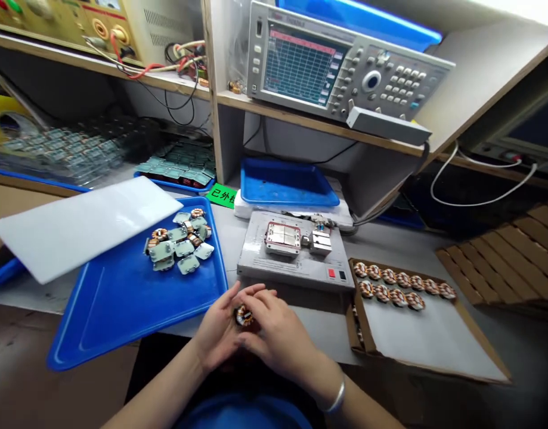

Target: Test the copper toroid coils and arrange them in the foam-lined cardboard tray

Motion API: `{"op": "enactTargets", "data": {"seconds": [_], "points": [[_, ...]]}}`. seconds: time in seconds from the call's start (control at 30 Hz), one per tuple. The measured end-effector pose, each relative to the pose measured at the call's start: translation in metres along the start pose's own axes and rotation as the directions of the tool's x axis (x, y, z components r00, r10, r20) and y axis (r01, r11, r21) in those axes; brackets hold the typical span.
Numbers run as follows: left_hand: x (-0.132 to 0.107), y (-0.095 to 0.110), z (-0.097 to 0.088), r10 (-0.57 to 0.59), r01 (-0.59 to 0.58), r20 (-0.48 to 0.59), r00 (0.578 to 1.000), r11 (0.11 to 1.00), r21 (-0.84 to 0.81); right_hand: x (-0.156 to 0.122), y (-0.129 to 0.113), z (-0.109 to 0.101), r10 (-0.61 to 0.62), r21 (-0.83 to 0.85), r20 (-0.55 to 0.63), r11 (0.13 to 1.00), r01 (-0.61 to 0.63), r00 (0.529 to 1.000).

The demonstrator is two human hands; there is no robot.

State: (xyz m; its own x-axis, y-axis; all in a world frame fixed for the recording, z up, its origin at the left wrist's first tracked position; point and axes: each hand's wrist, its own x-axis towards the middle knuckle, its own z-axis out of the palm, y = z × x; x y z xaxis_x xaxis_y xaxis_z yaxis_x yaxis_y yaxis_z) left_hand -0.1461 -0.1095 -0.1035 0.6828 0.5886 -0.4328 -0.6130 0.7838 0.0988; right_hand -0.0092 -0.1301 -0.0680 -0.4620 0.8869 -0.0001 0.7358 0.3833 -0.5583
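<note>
My left hand [215,328] and my right hand [278,333] meet above the bench edge, holding a small copper-wound toroidal coil [244,316] between their fingertips. The fingers hide much of the coil. To the left, a blue plastic tray [117,316] carries a heap of coils fitted in pale green holders [179,244]. To the right, a cardboard box lid [428,339] holds rows of similar coils [390,286]. Just ahead of my hands is a grey test fixture [291,250] with a metal contact block.
A white plastic sheet [81,223] overlaps the tray. Behind stand a second blue tray [287,185] and a shelf carrying a bench measuring instrument [349,74]. Stacked clear trays of green parts [77,149] lie far left; a wooden slat mat [501,256] lies right.
</note>
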Motion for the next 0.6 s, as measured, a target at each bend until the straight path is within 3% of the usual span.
{"op": "enactTargets", "data": {"seconds": [0.07,0.17,0.3,0.4,0.5,0.6], "points": [[-0.002,-0.003,-0.003,-0.016,0.015,-0.014,1.000,1.000,-0.022,0.000,-0.002,0.006,0.034,0.027,0.030,0.999,-0.035,0.999],[0.003,-0.005,-0.009,-0.055,0.055,0.008,0.998,0.998,-0.008,-0.003,0.004,0.002,-0.013,0.149,-0.006,0.989,0.014,1.000],[0.018,-0.001,-0.018,-0.131,0.125,0.148,0.980,0.991,0.050,-0.003,0.020,-0.028,0.007,0.234,-0.198,0.971,0.041,0.980],[0.022,0.003,-0.022,-0.171,0.156,0.163,0.972,0.983,0.099,0.004,0.034,-0.058,0.029,0.198,-0.343,0.979,0.042,0.939],[0.022,0.003,-0.026,-0.138,0.115,0.143,0.980,0.981,0.158,0.016,0.047,-0.080,0.046,0.170,-0.414,0.985,0.028,0.909],[0.023,-0.001,-0.031,-0.112,0.081,0.199,0.974,0.984,0.159,0.023,0.055,-0.087,0.085,0.154,-0.441,0.988,-0.018,0.894]]}}
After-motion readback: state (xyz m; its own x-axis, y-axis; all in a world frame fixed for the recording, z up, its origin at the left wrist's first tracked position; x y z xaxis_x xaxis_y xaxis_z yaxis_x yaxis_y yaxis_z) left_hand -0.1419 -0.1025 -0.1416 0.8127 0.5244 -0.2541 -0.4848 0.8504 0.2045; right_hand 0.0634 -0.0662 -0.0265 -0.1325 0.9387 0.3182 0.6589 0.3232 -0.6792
